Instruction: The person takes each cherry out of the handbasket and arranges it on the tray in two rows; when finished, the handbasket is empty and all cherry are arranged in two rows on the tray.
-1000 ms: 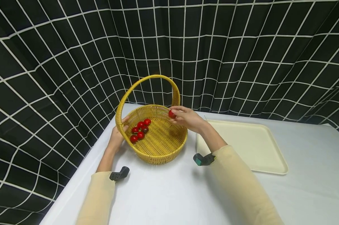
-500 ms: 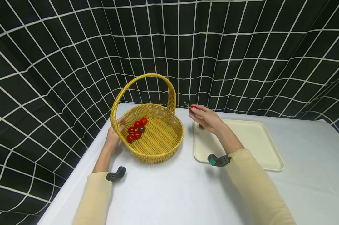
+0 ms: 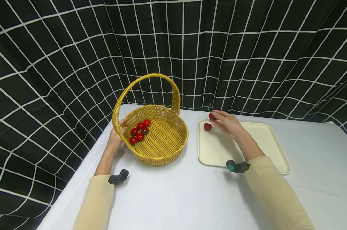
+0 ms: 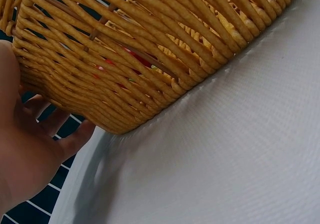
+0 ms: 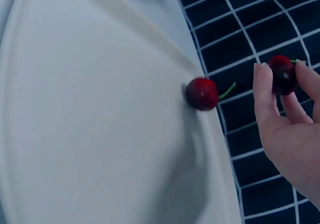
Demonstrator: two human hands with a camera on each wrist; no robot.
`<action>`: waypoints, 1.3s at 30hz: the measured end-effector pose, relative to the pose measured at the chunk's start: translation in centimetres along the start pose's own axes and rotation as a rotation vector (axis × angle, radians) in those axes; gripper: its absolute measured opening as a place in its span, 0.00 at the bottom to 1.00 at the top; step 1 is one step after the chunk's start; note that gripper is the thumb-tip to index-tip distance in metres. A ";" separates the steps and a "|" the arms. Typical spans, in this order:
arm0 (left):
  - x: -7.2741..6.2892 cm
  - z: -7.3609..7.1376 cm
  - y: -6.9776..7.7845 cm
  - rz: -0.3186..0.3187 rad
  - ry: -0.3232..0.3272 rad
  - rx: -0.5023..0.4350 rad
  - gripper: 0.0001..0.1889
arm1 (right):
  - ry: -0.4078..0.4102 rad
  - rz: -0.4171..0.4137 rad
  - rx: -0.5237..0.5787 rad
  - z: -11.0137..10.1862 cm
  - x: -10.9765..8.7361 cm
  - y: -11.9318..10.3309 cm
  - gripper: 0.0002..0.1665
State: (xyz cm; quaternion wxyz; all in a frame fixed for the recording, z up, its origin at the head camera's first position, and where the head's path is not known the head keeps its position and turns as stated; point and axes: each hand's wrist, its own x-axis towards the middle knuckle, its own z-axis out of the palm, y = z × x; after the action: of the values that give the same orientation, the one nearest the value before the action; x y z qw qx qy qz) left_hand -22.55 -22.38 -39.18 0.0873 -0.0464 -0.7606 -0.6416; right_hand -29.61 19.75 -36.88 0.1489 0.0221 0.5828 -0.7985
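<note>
Black cloth crossed by white grid lines [image 3: 190, 48] hangs behind a table spread with white cloth [image 3: 162, 201]. On it we see a round, golden-yellow woven basket [image 3: 160, 158] with a tall arched handle and, to its right and apart from it, a cream rectangular tray [image 3: 259, 140] with rounded corners. We find the left hand [image 3: 113, 140] against the basket's outer left side, though we cannot tell whether its fingers grip the wall. By the tray's far left corner, the right hand [image 3: 229, 125] pinches a glossy dark red cherry with a green stem [image 3: 212, 116]. Just beside it, another round red cherry [image 3: 207, 127] lies on the tray; six shiny red cherries [image 3: 140, 136] (one darker than the rest) cluster inside the basket's left part.
</note>
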 end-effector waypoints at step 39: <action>1.1 -0.6 -3.0 0.023 0.024 0.011 0.25 | 0.345 0.040 -0.595 -2.6 1.2 3.5 0.25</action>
State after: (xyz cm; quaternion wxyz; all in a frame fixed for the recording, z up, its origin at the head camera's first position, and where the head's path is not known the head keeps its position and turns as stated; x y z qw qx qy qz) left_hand -24.17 -23.53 -41.80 0.1042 -0.0470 -0.7623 -0.6370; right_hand -30.17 20.95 -41.23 0.0637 0.1238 0.8062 -0.5750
